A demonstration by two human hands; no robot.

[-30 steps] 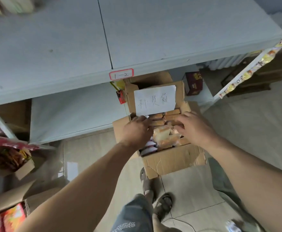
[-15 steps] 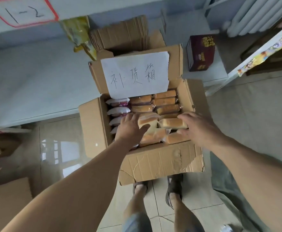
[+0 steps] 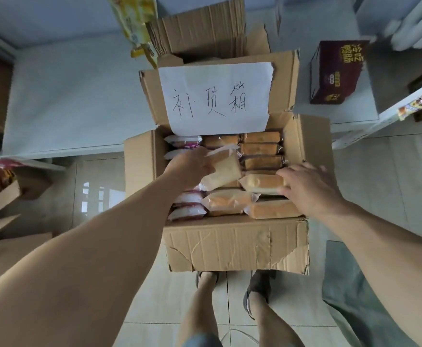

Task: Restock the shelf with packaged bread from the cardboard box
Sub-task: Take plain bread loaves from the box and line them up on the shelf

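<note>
On a tiled floor before a pale lower shelf [image 3: 67, 101], a cardboard box [image 3: 237, 244] stands open, packed with packaged bread. The left hand [image 3: 192, 166] grips one pale bread packet [image 3: 226, 169], tilted above the rows at the box's centre. The right hand [image 3: 307, 189], at 3 o'clock from it, rests with fingers curled on another bread pack [image 3: 260, 182] lying among the others. A handwritten paper sign [image 3: 215, 98] covers the rear flap at 12 o'clock. A dark red carton [image 3: 337, 71] sits on the shelf at 2 o'clock, well apart from the box.
</note>
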